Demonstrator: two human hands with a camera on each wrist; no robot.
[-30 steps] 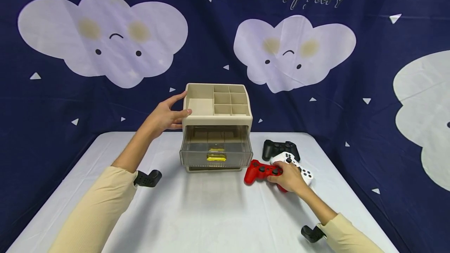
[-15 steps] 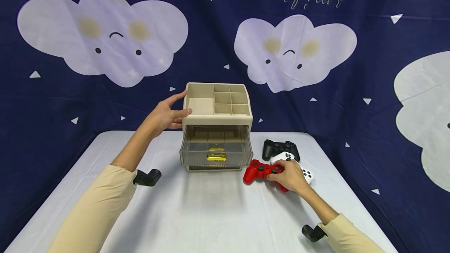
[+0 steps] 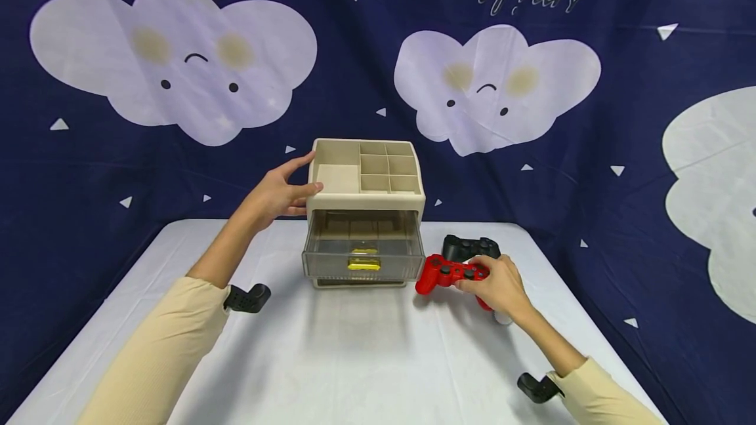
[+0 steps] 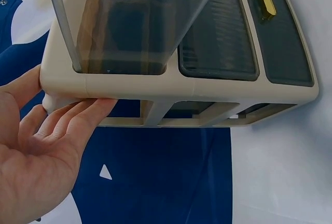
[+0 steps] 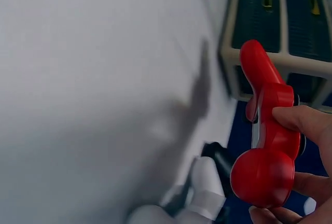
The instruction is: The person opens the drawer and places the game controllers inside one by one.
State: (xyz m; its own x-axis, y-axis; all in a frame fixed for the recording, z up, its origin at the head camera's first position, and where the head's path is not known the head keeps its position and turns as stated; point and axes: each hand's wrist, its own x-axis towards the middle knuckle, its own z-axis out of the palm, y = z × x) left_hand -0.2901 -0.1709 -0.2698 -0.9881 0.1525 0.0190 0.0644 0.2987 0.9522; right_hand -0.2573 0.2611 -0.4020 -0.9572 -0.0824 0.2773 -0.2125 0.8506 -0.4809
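Observation:
A beige organizer (image 3: 366, 202) stands on the table with its clear upper drawer (image 3: 336, 269) pulled out. My left hand (image 3: 273, 197) holds the organizer's left side, thumb at the top front edge; in the left wrist view the fingers (image 4: 78, 123) lie along its side wall. My right hand (image 3: 497, 286) pinches the red controller (image 3: 434, 275), which hangs above the table just right of the drawer. In the right wrist view the thumb lies on the red controller (image 5: 275, 130). Behind it is the black controller (image 3: 457, 248); the white controller (image 3: 503, 318) is mostly hidden under my right hand.
A white cloth covers the table (image 3: 354, 359). Behind it hangs a dark blue curtain (image 3: 354, 51) with cloud prints. The organizer's top has several small compartments (image 3: 390, 166). Lower drawers with a gold handle (image 4: 265, 0) show in the left wrist view.
The red controller has risen off the table and moved slightly right and away with my right hand, covering more of the white controller. My left hand has kept its place on the organizer.

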